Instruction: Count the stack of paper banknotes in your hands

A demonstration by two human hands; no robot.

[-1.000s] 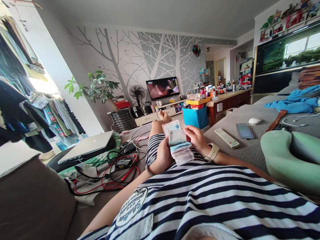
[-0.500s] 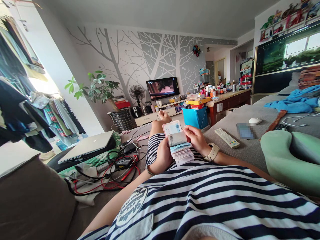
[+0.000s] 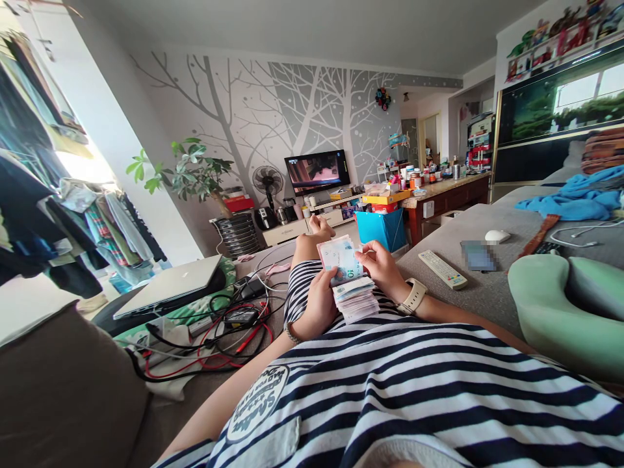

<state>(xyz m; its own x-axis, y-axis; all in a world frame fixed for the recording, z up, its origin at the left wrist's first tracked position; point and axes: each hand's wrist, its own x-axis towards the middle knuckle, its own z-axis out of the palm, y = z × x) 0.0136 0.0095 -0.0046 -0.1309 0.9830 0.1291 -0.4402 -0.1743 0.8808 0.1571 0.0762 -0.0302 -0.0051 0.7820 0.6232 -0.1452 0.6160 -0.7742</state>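
A stack of banknotes (image 3: 357, 300) is held above my lap, its lower part folded toward me in several layers. My left hand (image 3: 319, 302) grips the stack from the left, thumb on its face. A light blue banknote (image 3: 345, 263) stands upright at the front, with a "10" showing near its lower right corner. My right hand (image 3: 383, 265) pinches the right edge of this note between thumb and fingers. A watch with a pale strap (image 3: 413, 296) is on my right wrist. Part of the stack is hidden behind my left fingers.
Right of me on the grey sofa lie a remote control (image 3: 442, 269), a white mouse (image 3: 497, 236) and a green neck pillow (image 3: 541, 299). On the left are a closed laptop (image 3: 170, 286) and tangled cables (image 3: 234, 331). A blue box (image 3: 380, 229) stands beyond my legs.
The front of the stack now shows a light blue note where a greyish one was. My right hand has shifted slightly upward and right; my left hand stays about in place.
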